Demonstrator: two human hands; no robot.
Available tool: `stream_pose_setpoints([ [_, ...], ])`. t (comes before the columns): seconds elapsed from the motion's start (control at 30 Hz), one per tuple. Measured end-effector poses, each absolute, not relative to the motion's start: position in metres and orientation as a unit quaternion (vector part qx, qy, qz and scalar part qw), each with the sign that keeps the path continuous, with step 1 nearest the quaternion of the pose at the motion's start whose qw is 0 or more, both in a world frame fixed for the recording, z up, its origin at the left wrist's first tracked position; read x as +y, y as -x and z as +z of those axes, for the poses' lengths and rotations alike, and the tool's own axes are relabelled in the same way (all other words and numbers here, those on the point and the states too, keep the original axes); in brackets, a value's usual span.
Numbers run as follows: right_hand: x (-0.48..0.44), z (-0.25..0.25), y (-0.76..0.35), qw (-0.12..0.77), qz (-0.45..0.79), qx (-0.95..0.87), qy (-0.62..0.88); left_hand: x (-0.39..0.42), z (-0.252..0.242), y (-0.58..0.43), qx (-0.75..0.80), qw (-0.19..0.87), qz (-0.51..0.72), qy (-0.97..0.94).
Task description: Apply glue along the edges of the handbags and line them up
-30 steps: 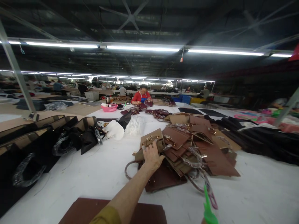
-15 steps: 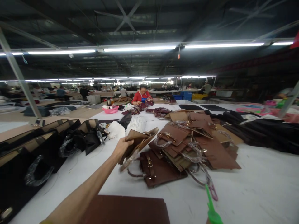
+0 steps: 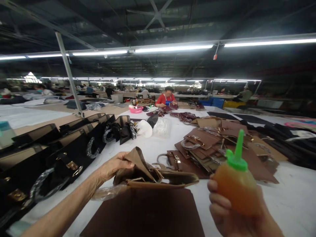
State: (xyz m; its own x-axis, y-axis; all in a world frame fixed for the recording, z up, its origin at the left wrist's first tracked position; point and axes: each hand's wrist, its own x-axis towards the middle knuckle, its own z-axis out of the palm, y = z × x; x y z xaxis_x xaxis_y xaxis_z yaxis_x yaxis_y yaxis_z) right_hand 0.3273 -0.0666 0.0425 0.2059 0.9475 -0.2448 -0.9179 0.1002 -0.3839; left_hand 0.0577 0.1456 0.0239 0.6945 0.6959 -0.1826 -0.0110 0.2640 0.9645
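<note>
My left hand (image 3: 120,164) pinches the lining of a brown handbag (image 3: 158,179), its mouth gaping and tan fabric folded up out of it. Plastic-wrapped handle parts stick out under my wrist. Beneath the bag lies a flat dark brown panel (image 3: 150,214) at the table's near side. On the right, my right hand (image 3: 229,207) is wrapped round a squeeze bottle (image 3: 237,187) of orange-amber liquid, held upright with its green nozzle up. Behind both hands spreads a pile of brown handbag pieces (image 3: 204,148) with wrapped handles and gold hardware.
Black handbags (image 3: 69,154) stand in rows along the left. A pink basin (image 3: 135,109) and a white cloth-like piece (image 3: 144,128) lie farther back. Across the table a person in red (image 3: 166,98) handles dark red pieces. Black material (image 3: 283,141) is heaped at the right.
My left hand has brought the brown bag nearer, over the dark panel, with its lining now pulled up. The bottle has risen into view in my right hand. The view has swung left.
</note>
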Motion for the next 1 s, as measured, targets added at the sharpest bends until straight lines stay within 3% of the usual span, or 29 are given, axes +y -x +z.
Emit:
stream_pose_setpoints([
  [0.17, -0.042, 0.079, -0.277, 0.682, 0.677, -0.098, 0.259, 0.128, 0.002, -0.013, 0.286, 0.752, 0.237, -0.544],
  [0.53, -0.010, 0.082, -0.235, 0.555, 0.739, -0.182, 0.335, 0.119, -0.022, 0.018, 0.298, 0.765, 0.251, -0.512],
  [0.63, 0.010, 0.076, -0.236, 0.552, 0.740, -0.165, 0.346, 0.116, -0.025, 0.022, 0.306, 0.709, 0.271, -0.575],
  [0.77, 0.034, 0.074, -0.235, 0.565, 0.729, -0.168, 0.347, 0.107, -0.011, 0.034, 0.351, 0.558, 0.337, -0.672],
  [0.9, 0.054, 0.072, -0.235, 0.569, 0.715, -0.160, 0.373, 0.086, 0.002, 0.050, 0.392, 0.532, 0.346, -0.666],
  [1.0, 0.064, 0.070, -0.236, 0.574, 0.706, -0.137, 0.391, 0.066, -0.004, 0.066, 0.450, 0.450, 0.357, -0.684],
])
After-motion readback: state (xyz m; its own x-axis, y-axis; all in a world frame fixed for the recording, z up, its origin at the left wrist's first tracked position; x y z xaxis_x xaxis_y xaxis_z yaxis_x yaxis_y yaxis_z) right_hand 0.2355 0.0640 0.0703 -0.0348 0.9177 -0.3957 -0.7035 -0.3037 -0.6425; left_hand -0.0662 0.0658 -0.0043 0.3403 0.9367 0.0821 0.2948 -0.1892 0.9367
